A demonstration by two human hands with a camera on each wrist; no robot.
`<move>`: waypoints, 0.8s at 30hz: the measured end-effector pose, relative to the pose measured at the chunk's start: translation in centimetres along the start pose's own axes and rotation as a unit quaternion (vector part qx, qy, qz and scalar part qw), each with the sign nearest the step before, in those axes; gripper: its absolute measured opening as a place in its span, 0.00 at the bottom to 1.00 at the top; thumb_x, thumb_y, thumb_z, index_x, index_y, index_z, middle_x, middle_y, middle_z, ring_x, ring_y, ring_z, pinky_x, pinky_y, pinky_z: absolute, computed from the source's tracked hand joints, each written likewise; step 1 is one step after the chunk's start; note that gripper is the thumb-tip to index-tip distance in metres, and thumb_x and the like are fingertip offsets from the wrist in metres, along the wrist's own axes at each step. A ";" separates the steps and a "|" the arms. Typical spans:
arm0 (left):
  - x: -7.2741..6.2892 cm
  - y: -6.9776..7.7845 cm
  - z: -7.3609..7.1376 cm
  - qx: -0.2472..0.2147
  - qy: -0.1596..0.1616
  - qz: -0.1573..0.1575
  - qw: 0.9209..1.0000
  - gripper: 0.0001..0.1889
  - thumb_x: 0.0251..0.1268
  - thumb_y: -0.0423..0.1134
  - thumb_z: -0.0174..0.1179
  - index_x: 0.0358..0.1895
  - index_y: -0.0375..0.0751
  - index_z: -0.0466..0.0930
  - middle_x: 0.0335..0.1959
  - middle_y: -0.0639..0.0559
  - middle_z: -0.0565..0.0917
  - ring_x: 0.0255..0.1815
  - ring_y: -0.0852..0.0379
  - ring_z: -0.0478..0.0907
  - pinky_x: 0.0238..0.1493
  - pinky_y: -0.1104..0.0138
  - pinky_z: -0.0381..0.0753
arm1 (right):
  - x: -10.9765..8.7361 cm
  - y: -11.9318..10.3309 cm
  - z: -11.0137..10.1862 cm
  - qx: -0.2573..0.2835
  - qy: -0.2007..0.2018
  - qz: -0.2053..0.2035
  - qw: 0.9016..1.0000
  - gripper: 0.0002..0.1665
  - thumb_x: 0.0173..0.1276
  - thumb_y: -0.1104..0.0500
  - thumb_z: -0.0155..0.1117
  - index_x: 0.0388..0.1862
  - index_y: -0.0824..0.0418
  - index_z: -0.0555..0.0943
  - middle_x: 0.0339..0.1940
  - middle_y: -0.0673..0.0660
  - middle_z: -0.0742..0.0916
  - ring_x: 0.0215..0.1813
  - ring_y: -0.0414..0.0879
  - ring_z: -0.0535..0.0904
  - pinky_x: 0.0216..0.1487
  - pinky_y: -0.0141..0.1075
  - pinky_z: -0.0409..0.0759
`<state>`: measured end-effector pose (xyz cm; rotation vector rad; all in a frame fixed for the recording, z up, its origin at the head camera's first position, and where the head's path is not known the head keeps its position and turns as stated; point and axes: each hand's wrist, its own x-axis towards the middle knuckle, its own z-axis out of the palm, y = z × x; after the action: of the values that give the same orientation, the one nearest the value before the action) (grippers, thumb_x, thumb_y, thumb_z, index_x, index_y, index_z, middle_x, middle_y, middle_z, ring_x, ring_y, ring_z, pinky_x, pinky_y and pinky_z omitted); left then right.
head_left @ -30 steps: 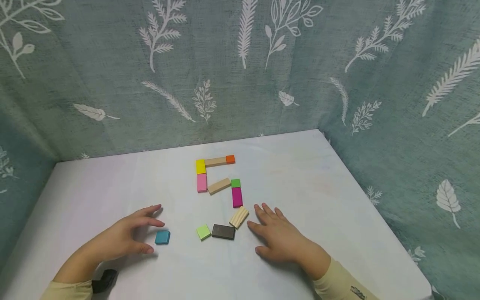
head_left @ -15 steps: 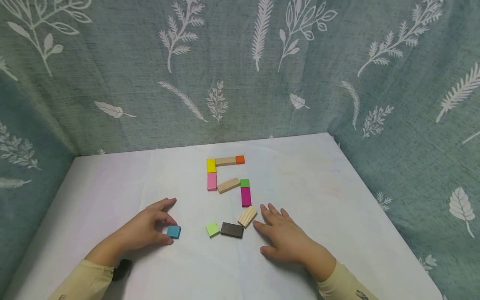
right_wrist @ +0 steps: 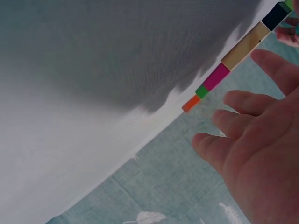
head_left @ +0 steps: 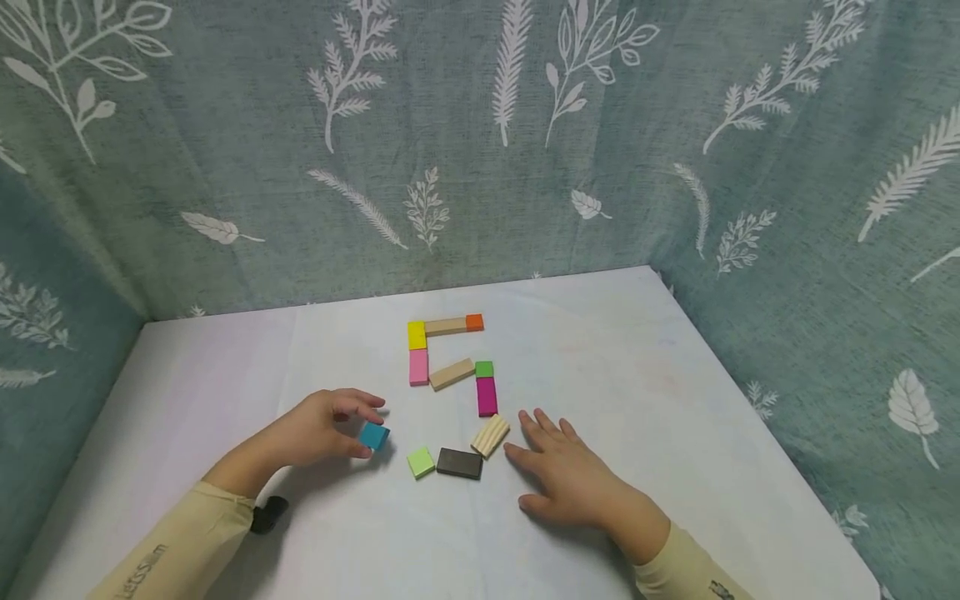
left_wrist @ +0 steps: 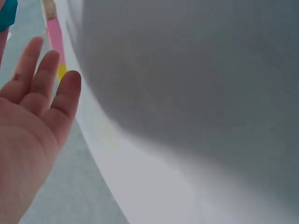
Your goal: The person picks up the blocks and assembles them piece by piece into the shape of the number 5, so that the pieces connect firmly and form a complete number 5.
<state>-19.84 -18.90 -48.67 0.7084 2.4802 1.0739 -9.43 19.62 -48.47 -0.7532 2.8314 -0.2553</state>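
Note:
My left hand pinches a blue block between thumb and fingers, tilted and raised over the white table, left of a lime green block. In the left wrist view the same blue block shows at the top left corner, and the other fingers are spread. My right hand rests on the table with its fingers spread. Its fingertips lie close to a striped natural wood block. A dark brown block lies between the striped and lime ones.
Farther back, a row of blocks bends round: magenta, green, plain wood, pink, yellow, a second plain wood and orange. Leaf-patterned curtains stand behind the table and at both sides.
My left hand has closed its fingers on the blue block, lifted it and carried it right, toward the lime green block. The right hand has stayed in place. The head view has shifted slightly.

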 end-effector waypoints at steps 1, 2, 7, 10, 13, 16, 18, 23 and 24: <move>0.3 0.1 0.1 -0.004 0.000 -0.006 1.000 0.17 0.47 0.41 0.80 0.42 0.59 0.87 0.62 0.49 0.83 0.68 0.39 0.73 0.65 0.44 0.76 | 0.0 0.0 0.0 0.003 -0.007 0.004 1.000 0.40 0.64 0.41 0.69 0.74 0.51 0.73 0.82 0.63 0.61 0.83 0.63 0.53 0.77 0.65 0.56; 0.5 0.1 0.2 -0.005 0.001 -0.016 1.000 0.17 0.46 0.42 0.81 0.42 0.58 0.87 0.62 0.49 0.83 0.68 0.40 0.74 0.64 0.45 0.77 | 0.1 -0.1 0.0 0.005 -0.013 0.009 1.000 0.40 0.64 0.40 0.69 0.74 0.50 0.72 0.82 0.63 0.61 0.83 0.62 0.53 0.77 0.65 0.55; 1.3 0.4 0.8 -0.014 0.016 -0.066 0.998 0.18 0.45 0.40 0.82 0.43 0.52 0.89 0.59 0.49 0.84 0.66 0.42 0.75 0.61 0.51 0.79 | 0.1 -0.2 -0.1 0.008 -0.036 0.030 0.999 0.41 0.65 0.39 0.68 0.75 0.48 0.71 0.83 0.60 0.59 0.84 0.60 0.50 0.79 0.63 0.52; 1.8 1.0 1.3 -0.025 0.026 -0.095 0.995 0.18 0.44 0.38 0.82 0.42 0.49 0.90 0.60 0.46 0.84 0.68 0.40 0.73 0.66 0.47 0.75 | 0.0 -0.1 -0.1 0.006 -0.034 0.032 0.999 0.41 0.64 0.39 0.68 0.75 0.48 0.72 0.83 0.61 0.59 0.84 0.60 0.50 0.79 0.63 0.53; 2.2 1.7 2.1 -0.027 0.030 -0.118 0.992 0.18 0.43 0.38 0.82 0.42 0.48 0.90 0.62 0.44 0.82 0.71 0.36 0.69 0.71 0.43 0.69 | -0.1 0.2 -0.1 0.005 -0.030 0.031 0.999 0.41 0.64 0.39 0.68 0.75 0.48 0.72 0.83 0.61 0.60 0.84 0.60 0.50 0.79 0.63 0.53; 2.5 2.3 2.9 -0.012 0.035 -0.129 0.991 0.18 0.41 0.38 0.83 0.40 0.49 0.90 0.64 0.44 0.80 0.71 0.36 0.68 0.72 0.40 0.65 | -0.2 0.4 0.0 0.006 -0.024 0.029 0.999 0.41 0.65 0.39 0.68 0.75 0.48 0.72 0.83 0.61 0.60 0.84 0.60 0.50 0.79 0.63 0.53; 2.7 2.6 3.3 0.001 0.039 -0.127 0.991 0.19 0.40 0.37 0.83 0.40 0.49 0.90 0.64 0.44 0.80 0.71 0.35 0.68 0.72 0.40 0.64 | -0.3 0.5 0.0 0.007 -0.022 0.028 0.999 0.41 0.65 0.39 0.68 0.75 0.48 0.72 0.83 0.61 0.59 0.84 0.60 0.50 0.79 0.63 0.52; 3.0 3.1 4.0 0.037 0.048 -0.121 0.991 0.18 0.38 0.36 0.83 0.38 0.50 0.91 0.64 0.43 0.79 0.70 0.35 0.70 0.70 0.41 0.67 | -0.4 0.7 0.1 0.008 -0.020 0.028 0.999 0.41 0.64 0.40 0.68 0.75 0.48 0.72 0.83 0.61 0.59 0.84 0.61 0.50 0.79 0.63 0.52; 3.0 3.1 4.1 0.047 0.049 -0.118 0.991 0.18 0.38 0.37 0.84 0.37 0.50 0.90 0.64 0.43 0.78 0.69 0.35 0.70 0.70 0.41 0.68 | -0.4 0.7 0.1 0.008 -0.019 0.029 0.999 0.41 0.64 0.40 0.68 0.75 0.48 0.72 0.83 0.62 0.60 0.84 0.61 0.50 0.79 0.63 0.52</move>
<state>-19.36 -13.00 -49.36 0.3817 2.6310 0.9297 -9.41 20.42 -48.68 -0.6657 2.8062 -0.2507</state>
